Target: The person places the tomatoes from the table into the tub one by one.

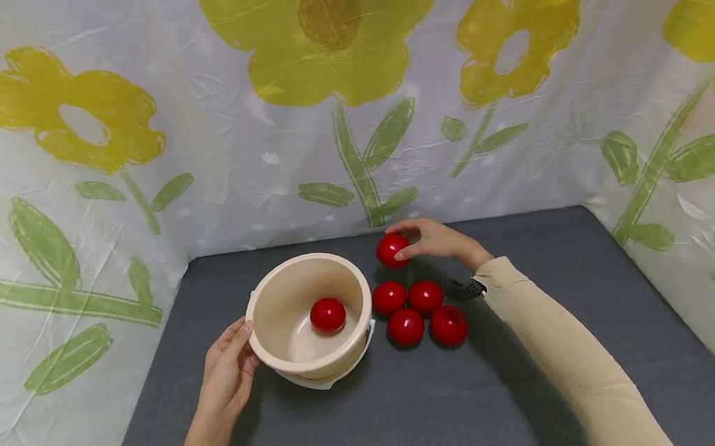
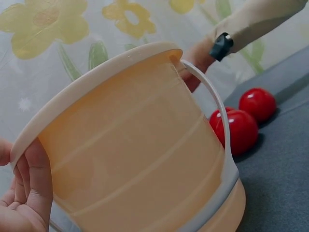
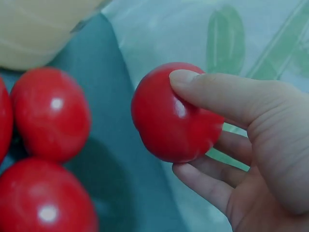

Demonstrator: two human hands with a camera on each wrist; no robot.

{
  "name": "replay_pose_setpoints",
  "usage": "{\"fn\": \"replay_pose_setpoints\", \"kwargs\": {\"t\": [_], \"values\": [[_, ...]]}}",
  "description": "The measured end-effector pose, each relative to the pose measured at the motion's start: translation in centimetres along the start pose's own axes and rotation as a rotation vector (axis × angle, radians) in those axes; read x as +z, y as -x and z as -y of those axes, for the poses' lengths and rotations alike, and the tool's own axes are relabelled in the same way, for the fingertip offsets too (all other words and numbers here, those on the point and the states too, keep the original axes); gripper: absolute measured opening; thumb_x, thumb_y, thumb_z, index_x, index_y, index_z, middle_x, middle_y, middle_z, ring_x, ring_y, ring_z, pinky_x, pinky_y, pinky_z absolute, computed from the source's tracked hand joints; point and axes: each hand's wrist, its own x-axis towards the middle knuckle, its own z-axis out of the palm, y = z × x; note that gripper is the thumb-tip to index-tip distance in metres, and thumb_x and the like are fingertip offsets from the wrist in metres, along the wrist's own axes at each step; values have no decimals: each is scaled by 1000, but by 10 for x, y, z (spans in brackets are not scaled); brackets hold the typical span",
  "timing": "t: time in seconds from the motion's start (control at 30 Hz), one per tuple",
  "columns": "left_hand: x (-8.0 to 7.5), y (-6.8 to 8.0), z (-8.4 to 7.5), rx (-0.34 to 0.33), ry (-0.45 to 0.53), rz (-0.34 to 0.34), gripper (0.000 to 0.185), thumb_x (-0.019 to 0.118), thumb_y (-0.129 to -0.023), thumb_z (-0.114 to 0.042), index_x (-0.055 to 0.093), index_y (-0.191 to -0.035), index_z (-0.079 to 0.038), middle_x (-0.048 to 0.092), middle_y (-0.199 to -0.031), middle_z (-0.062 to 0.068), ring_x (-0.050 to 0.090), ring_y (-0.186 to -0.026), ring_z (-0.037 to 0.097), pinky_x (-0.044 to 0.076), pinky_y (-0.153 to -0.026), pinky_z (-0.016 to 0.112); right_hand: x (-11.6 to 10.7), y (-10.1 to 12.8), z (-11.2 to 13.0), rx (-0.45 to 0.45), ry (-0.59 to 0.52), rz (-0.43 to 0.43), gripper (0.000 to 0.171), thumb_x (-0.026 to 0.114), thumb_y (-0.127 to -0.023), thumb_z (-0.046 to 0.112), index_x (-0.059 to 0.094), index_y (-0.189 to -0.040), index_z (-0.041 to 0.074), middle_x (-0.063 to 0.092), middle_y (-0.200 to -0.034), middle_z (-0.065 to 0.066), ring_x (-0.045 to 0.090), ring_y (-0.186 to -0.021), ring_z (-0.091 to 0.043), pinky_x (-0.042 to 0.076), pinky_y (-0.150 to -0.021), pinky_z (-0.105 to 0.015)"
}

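— On the grey desk point(image 1: 348, 420), item one?

— Cream bucket point(image 1: 276, 313), tilted toward me, white handle folded down. My left hand point(image 1: 228, 380) steadies it at the rim, thumb on the edge, fingers curled against the outer wall: grip grasping the bucket.

— Contents?

— One red ball in the bucket point(image 1: 327, 315), resting on the bottom.

— Item two?

— Red ball point(image 1: 392, 250), held just above the desk, behind the bucket's right side. My right hand point(image 1: 437, 239) pinches it between thumb and fingers: grip grasping that ball.

— Loose stock?

— Four red balls point(image 1: 425, 297) on the desk, clustered just right of the bucket, touching one another, near my right wrist.

— Surroundings?

— Floral sheet point(image 1: 349, 111), yellow flowers and green leaves, hung behind and at both sides of the desk.
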Motion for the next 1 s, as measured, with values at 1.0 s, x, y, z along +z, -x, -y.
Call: {"fn": "replay_pose_setpoints", "kwargs": {"t": [1.0], "values": [[0,2,-2,-12,-29,14,12,56,-101,-18,65,-109,-19,71,-102,-3,67,-84,4,59,-70,17,28,-27,124,-322,-25,172,55,72,-87,15,54,-139,8,60,-137,-8,59,-119,-23,52,-103,-40]]}}
